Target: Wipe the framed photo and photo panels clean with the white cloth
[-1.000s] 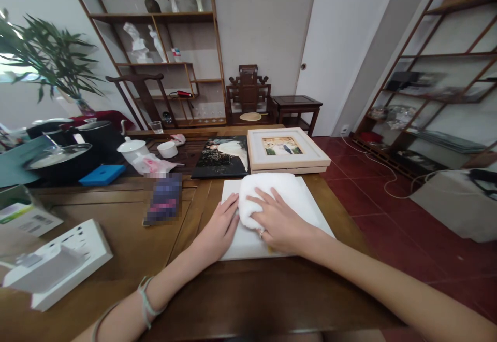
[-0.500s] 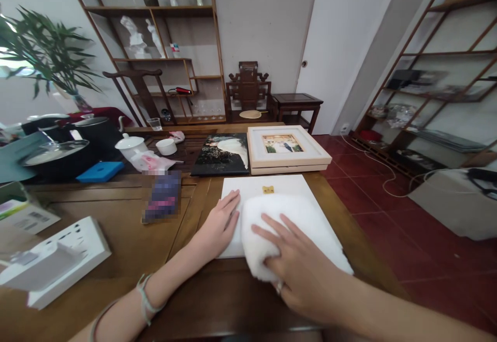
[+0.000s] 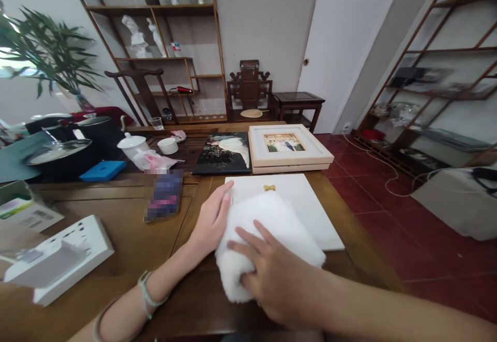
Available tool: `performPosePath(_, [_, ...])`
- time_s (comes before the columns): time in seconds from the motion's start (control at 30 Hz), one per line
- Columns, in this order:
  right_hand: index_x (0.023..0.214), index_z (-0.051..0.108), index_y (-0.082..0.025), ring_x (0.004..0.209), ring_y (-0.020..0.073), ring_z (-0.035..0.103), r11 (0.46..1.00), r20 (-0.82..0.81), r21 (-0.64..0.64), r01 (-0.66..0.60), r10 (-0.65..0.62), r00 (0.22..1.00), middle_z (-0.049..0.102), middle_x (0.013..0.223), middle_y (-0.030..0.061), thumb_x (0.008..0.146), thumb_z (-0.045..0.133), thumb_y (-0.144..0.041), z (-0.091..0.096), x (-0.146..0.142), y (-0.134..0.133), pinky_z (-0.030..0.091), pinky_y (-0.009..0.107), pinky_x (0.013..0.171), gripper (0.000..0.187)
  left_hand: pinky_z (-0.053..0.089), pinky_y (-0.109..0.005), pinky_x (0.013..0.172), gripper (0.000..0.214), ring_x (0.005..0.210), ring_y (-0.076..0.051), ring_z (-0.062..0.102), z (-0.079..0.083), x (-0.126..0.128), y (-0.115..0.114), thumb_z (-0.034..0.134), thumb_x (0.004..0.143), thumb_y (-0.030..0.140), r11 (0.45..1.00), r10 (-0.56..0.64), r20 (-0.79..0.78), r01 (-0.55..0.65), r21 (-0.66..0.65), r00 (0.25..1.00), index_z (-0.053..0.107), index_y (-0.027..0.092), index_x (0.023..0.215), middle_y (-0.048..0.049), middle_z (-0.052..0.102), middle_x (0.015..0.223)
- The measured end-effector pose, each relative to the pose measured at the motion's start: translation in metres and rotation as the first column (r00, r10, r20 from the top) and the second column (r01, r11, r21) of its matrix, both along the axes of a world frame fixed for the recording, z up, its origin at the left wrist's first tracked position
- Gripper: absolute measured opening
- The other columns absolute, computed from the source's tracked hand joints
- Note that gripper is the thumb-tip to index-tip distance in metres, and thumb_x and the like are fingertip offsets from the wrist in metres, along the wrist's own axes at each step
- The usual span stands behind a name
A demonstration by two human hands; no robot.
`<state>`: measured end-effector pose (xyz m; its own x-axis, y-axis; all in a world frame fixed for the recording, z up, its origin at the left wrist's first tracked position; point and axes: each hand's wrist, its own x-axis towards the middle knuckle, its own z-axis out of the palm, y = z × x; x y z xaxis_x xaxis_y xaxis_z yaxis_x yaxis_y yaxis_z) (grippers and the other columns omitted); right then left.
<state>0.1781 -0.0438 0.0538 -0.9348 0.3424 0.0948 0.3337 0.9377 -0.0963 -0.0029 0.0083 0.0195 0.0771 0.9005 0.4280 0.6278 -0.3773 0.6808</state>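
Observation:
A white board (image 3: 310,202) with a small gold-coloured hanger (image 3: 269,188) near its far edge lies flat on the wooden table. My right hand (image 3: 267,274) presses a folded fluffy white cloth (image 3: 264,212) against the board's near left part, fingers spread over the cloth and thumb tucked at its fold. Much of the board's near side is hidden under the cloth. At the board's left edge rests my left hand (image 3: 212,217), fingers stretched out, touching the edge and holding nothing.
Beyond the board lie a black picture panel (image 3: 209,163) and a light wooden picture frame (image 3: 252,147). On the left are a power strip (image 3: 93,248), a blue box (image 3: 103,170), a white lidded bowl (image 3: 134,145) and a black pan (image 3: 58,160). The table's right edge drops to red tiles (image 3: 373,228).
My right hand has slid the cloth left and toward me across the board, uncovering its right side. My left hand has shifted slightly left and turned more onto its edge.

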Motion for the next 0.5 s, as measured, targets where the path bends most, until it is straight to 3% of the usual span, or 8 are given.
performPosePath(0.13, [0.104,0.060,-0.013,0.129,0.0314,0.033,1.000,-0.026,-0.028,-0.003,0.002,1.000,0.048,0.132,0.0182,0.077,0.051,-0.015,-0.002,0.023,-0.012,0.026,0.053,0.105,0.028,0.042,-0.039,0.099,0.044,0.113,-0.022,0.056,0.000,0.003,-0.002,0.026,0.094,0.033,0.997,-0.063,-0.094,0.059,-0.043,0.994,0.061,0.013,0.111,-0.0098,0.063,0.118])
performPosePath(0.2, [0.105,0.057,-0.013,0.127,0.0262,0.036,0.997,-0.067,-0.041,0.065,-0.068,0.995,0.053,0.127,0.0164,0.072,0.048,-0.005,-0.005,0.035,-0.006,0.028,0.045,0.106,0.036,0.042,-0.040,0.099,0.045,0.113,-0.022,0.056,-0.001,0.003,-0.002,0.024,0.095,0.033,0.993,-0.109,-0.151,0.099,-0.071,0.983,0.062,0.013,0.111,-0.0097,0.064,0.118])
performPosePath(0.37, [0.090,0.056,-0.014,0.104,0.0248,0.054,0.910,-0.082,-0.011,0.415,-0.414,0.906,0.058,0.108,0.0148,0.062,0.036,0.007,-0.005,0.049,0.039,0.044,0.036,0.084,0.040,0.036,-0.043,0.104,0.037,0.120,-0.024,0.051,-0.009,0.002,0.000,0.034,0.093,0.028,0.979,-0.205,-0.293,0.190,-0.080,0.934,0.062,0.012,0.110,-0.0117,0.061,0.122])
performPosePath(0.5, [0.086,0.053,-0.014,0.080,0.0233,0.056,0.917,-0.026,0.029,0.399,-0.398,0.917,0.058,0.085,0.0101,0.062,0.039,0.004,0.007,0.031,0.075,0.041,0.031,0.065,0.034,0.037,-0.046,0.103,0.030,0.120,-0.027,0.050,-0.011,0.002,0.000,0.041,0.089,0.025,0.978,-0.211,-0.328,0.198,-0.071,0.921,0.061,0.012,0.106,-0.0145,0.059,0.123])
